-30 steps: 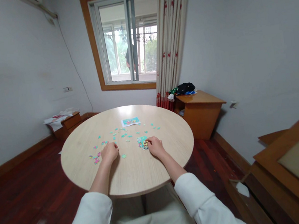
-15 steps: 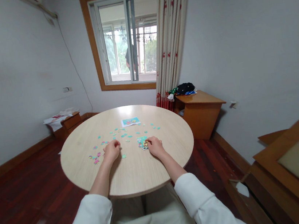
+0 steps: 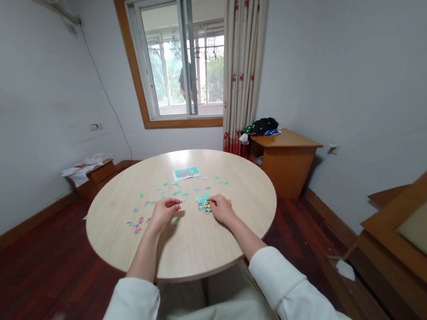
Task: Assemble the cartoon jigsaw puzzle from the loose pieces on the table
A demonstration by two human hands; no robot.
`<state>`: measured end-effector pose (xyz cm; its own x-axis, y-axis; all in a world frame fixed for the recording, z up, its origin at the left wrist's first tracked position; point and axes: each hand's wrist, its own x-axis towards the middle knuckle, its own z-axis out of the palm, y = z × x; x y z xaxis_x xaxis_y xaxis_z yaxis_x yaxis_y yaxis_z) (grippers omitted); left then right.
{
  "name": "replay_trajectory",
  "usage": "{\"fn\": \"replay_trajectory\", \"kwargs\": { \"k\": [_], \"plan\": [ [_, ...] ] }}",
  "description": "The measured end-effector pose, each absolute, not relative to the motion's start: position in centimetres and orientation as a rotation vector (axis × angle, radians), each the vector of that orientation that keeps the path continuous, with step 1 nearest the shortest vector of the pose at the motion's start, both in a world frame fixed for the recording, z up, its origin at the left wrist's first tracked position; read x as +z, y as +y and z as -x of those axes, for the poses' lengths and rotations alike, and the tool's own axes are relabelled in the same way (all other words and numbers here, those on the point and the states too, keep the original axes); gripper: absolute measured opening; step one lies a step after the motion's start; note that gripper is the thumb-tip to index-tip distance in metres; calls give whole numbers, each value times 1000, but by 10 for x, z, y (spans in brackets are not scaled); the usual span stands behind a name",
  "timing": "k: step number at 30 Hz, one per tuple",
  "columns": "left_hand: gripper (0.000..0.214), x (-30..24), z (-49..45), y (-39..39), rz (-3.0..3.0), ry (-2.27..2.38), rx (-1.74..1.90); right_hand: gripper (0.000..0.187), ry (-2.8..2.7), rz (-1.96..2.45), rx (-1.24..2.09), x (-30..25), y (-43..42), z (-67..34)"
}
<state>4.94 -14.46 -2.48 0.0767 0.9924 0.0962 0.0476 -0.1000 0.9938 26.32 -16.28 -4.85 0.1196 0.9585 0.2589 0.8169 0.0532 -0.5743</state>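
My left hand (image 3: 164, 212) is over the middle of the round table, fingers closed in a pinch. A small puzzle piece (image 3: 182, 201) shows right at its fingertips; I cannot tell whether it is held or lies on the table. Beneath that hand, a green piece (image 3: 176, 221) is partly covered. My right hand (image 3: 222, 207) has curled fingers on the right edge of a joined block of jigsaw pieces (image 3: 202, 201), partly hiding it. Loose teal pieces (image 3: 177, 192) are scattered beyond the hands, and pink ones (image 3: 138, 229) lie to the left.
A picture sheet (image 3: 186, 173) in similar colours lies at the far side of the round table (image 3: 209, 249). Behind it on the right is a wooden desk (image 3: 290, 142) with dark cloth on top. A wooden chair (image 3: 414, 222) stands at the right. Beyond the window, a person is partly visible.
My left hand has moved right, toward the joined block, and now covers part of the green piece. My right hand stays at the block's edge.
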Motion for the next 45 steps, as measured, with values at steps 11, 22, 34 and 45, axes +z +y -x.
{"fn": "replay_trajectory", "kwargs": {
  "k": [11,22,34,45],
  "plan": [
    [19,-25,-53,-149,-1301,1132,1190,30,-1716,1791,317,-47,-164,-263],
    [26,-29,-53,-143,-1393,1165,1238,30,-1720,1785,313,-49,-162,-263],
    [6,-25,-69,-137,-1730,1342,988,29,-1708,1779,326,-50,-160,-265],
    [23,-16,-62,-180,-2393,1021,343,30,-1725,1787,299,-51,-161,-265]
  ]
}}
